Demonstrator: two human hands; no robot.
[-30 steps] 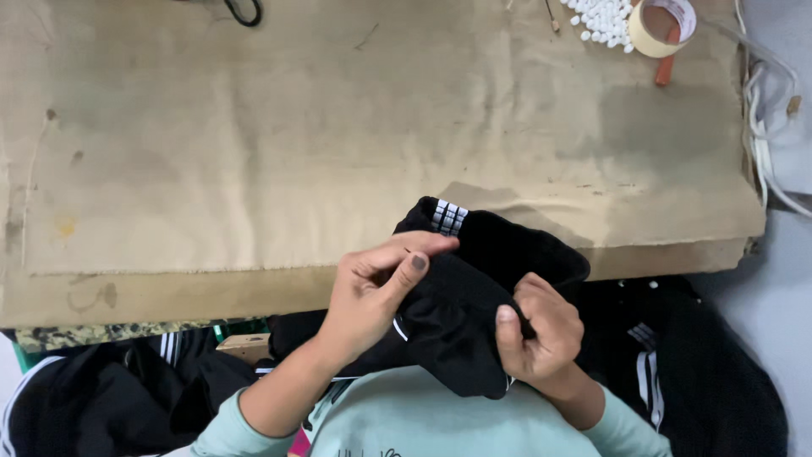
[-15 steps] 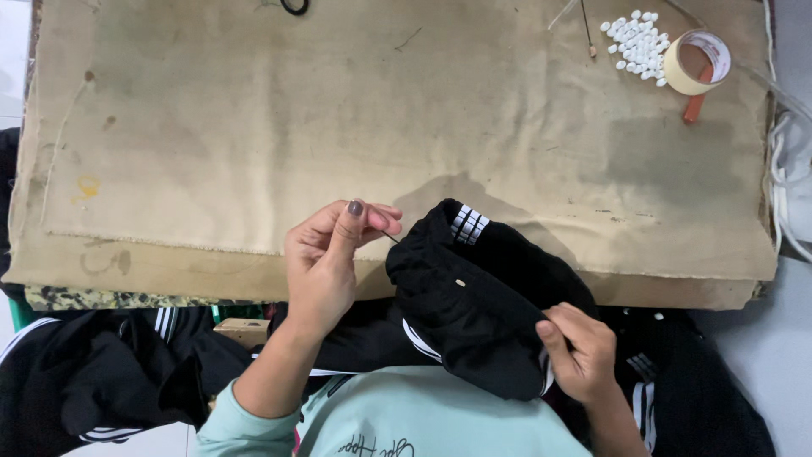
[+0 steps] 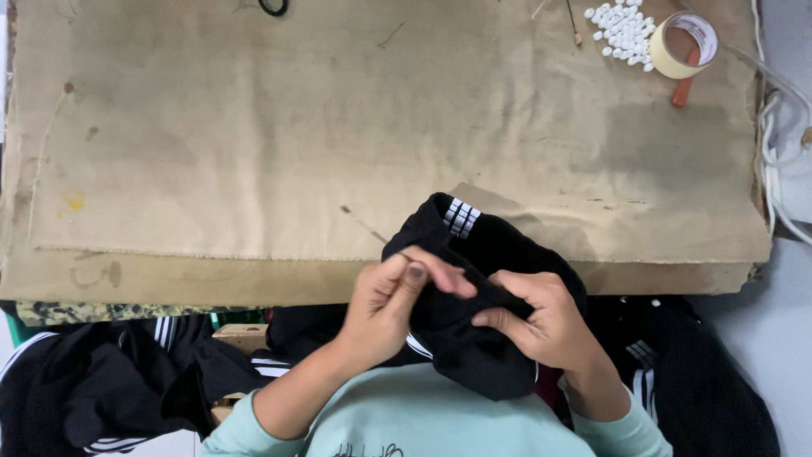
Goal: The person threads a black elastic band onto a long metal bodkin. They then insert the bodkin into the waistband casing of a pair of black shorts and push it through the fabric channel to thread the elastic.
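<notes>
A black garment (image 3: 474,338) with white stripes and a small white-striped tab (image 3: 461,217) is bunched at the near edge of the table, over my lap. My left hand (image 3: 391,306) pinches its fingertips together at the garment's upper left fold. A thin dark thread (image 3: 364,225) runs up and left from them across the table; what the fingertips hold is too small to make out. My right hand (image 3: 541,326) grips the garment from the right, fingers curled over the cloth and thumb on top.
The table is covered with tan cloth (image 3: 338,127). At its far right lie a heap of small white buttons (image 3: 622,30), a roll of tape (image 3: 685,44) and a red stick (image 3: 683,89). More black striped garments (image 3: 101,381) are piled at lower left and lower right (image 3: 694,381). White cables (image 3: 774,144) hang off the right edge.
My left hand, raised away from the garment half a second ago, has come back down to its fold. My right hand has moved up onto the garment.
</notes>
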